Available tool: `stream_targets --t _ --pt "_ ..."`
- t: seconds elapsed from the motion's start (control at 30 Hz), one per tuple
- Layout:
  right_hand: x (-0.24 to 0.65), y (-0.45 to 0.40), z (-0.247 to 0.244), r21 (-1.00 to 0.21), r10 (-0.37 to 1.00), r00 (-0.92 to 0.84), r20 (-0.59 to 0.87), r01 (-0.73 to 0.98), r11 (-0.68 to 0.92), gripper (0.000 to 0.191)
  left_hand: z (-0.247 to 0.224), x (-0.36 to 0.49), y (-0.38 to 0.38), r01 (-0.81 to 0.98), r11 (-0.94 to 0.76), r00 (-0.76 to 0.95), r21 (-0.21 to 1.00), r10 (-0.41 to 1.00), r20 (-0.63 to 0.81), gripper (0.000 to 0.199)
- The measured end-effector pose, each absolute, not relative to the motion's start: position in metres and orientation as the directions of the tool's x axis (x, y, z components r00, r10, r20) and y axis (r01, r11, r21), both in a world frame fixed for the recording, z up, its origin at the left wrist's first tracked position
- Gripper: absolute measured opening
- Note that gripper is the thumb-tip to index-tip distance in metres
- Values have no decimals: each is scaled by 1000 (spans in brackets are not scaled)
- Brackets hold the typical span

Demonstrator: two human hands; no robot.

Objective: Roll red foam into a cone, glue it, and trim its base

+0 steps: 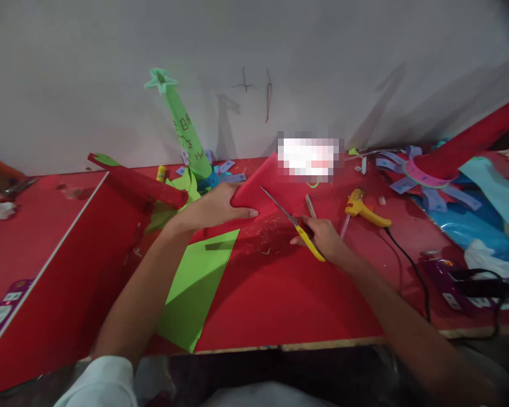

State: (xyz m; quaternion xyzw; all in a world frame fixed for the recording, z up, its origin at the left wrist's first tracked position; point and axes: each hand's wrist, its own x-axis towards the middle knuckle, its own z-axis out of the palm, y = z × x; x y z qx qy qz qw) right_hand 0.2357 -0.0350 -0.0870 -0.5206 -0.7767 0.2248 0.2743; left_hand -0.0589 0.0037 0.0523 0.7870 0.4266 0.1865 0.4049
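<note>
Bright patch (309, 157), 2 o'clock — pixelated. Red paper roll (470, 135), 3 o'clock — cut by right edge.

A red sheet (252, 195) tilts over the table (288, 299), with yellow-handled scissors (297, 225) slanting across its front.

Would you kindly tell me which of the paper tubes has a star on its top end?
The green tube, standing beyond the left hand, has the star on top; the left tube and right tube are red.

One pair of scissors (309, 242), one glue gun (367, 211), one star (161, 81), two purple packs (443, 282)
</note>
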Motion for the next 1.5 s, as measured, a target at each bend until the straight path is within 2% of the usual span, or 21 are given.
stream_targets --t 0.2,0.5,0.83,0.97,1.07,1.27,1.5 --pt "236 -34 -88 -655 932 -310 187 668 354 57 51 -59 4 513 -290 558 808 828 -57 43" --pt "235 -37 -94 -636 938 -332 105 703 320 40 51 -56 2 499 -310 601 809 797 -66 49" --pt "233 -37 -86 -655 940 -279 195 677 337 61 49 -59 5 518 -345 602 783 797 -48 41" --pt "233 -37 -84 -646 946 -253 203 692 323 65 48 -57 3 464 -270 590 844 805 -67 42" --pt "233 -37 -84 -641 948 -231 218 699 317 65 48 -55 4 413 -262 578 872 815 -29 46" --pt "233 -35 -87 -670 952 -255 172 678 303 59 46 -54 9 541 -420 501 728 857 123 32" --pt "233 -34 -94 -665 952 -291 94 694 278 45 46 -52 7 595 -444 478 670 866 149 31"
